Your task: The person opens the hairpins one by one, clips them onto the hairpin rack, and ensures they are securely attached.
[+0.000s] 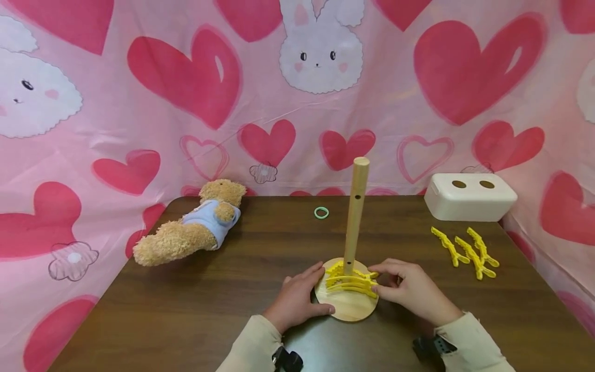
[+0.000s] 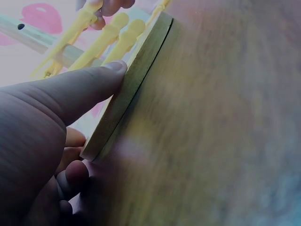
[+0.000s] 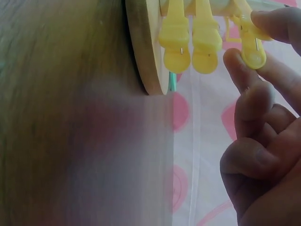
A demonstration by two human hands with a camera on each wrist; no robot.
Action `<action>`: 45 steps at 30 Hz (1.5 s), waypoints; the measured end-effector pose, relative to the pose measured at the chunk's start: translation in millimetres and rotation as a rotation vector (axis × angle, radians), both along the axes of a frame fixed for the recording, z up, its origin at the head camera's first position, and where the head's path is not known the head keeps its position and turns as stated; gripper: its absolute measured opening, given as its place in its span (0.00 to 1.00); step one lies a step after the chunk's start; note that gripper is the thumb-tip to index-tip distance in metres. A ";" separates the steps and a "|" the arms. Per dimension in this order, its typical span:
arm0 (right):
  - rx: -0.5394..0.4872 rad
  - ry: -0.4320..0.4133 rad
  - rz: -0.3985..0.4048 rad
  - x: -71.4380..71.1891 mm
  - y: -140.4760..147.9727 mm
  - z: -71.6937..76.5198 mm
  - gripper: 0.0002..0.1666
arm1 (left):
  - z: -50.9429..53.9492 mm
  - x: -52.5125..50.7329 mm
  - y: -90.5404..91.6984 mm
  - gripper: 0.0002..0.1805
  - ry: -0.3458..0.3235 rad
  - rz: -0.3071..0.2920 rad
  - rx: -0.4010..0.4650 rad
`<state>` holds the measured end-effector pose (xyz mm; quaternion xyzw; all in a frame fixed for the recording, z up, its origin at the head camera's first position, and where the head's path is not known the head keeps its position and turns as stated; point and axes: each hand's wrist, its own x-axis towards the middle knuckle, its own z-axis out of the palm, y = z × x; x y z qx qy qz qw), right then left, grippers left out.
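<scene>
A wooden post stands upright on a round wooden base. Several yellow clips lie stacked around the foot of the post, above the base. The left hand grips the base's left edge, its thumb at the near rim in the left wrist view. At the right, the right hand pinches the end of one yellow clip between thumb and fingers; two other clip ends hang between it and the base. The far ends of the clips are partly hidden.
Three loose yellow clips lie on the table at the right, in front of a white box with two holes. A green ring is behind the post. At the back left lies a teddy bear in a blue shirt.
</scene>
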<state>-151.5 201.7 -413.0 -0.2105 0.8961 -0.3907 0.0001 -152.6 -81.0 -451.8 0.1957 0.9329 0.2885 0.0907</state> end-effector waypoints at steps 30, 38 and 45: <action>0.099 -0.007 -0.465 -26.9 96.7 -3.8 0.35 | 0.8 1.5 0.7 0.51 0.003 0.010 0.039; 0.148 -0.161 -0.438 -33.5 115.6 -14.2 0.45 | -0.6 4.3 2.8 0.51 0.004 0.015 0.048; 0.100 -0.202 -0.399 -37.8 104.4 -21.7 0.43 | -2.1 2.4 -0.5 0.51 0.001 0.025 0.047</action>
